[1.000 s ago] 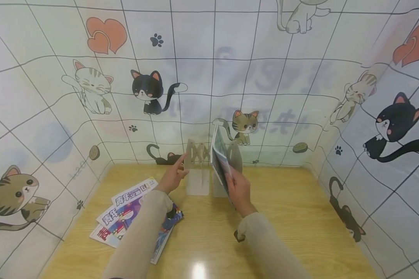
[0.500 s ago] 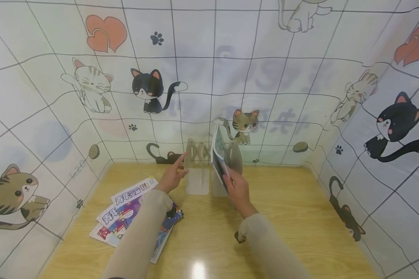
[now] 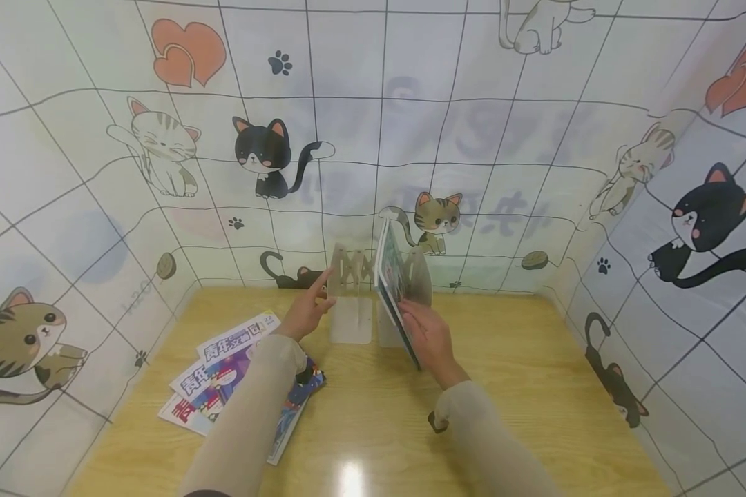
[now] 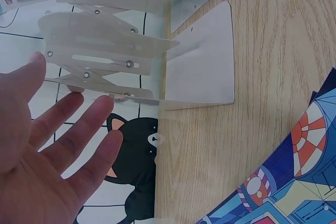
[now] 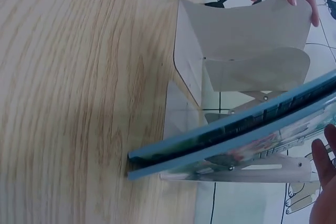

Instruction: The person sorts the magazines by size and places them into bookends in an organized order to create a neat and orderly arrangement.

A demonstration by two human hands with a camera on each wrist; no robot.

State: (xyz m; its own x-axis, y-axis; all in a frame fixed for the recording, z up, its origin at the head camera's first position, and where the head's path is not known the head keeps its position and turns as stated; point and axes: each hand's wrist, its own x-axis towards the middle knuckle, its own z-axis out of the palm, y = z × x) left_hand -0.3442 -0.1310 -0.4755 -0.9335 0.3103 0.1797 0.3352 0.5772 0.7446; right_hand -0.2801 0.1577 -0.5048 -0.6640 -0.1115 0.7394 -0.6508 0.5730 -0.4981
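Observation:
A white expandable metal bookend rack (image 3: 351, 321) with crossed links stands against the back wall. My left hand (image 3: 304, 314) is at its left end panel, fingers loosely extended around the panel's edge in the left wrist view. Thin books with blue-green edges (image 5: 236, 135) stand on edge in the rack, tilted, with their near end sticking out. My right hand (image 3: 432, 338) lies against the right side of these books, fingers fairly straight. In the right wrist view its thumb and finger (image 5: 320, 156) show beside the cover, not curled round it.
Several colourful magazines (image 3: 233, 342) lie fanned out on the wooden table (image 3: 522, 386) at the left, partly under my left forearm. A white cloth wall (image 3: 348, 138) with printed cats encloses the table at the back and both sides.
My right hand has loosened from pinching the books and slid slightly right, fingers now flatter against their side. The books stay in the rack. The left hand has kept its place.

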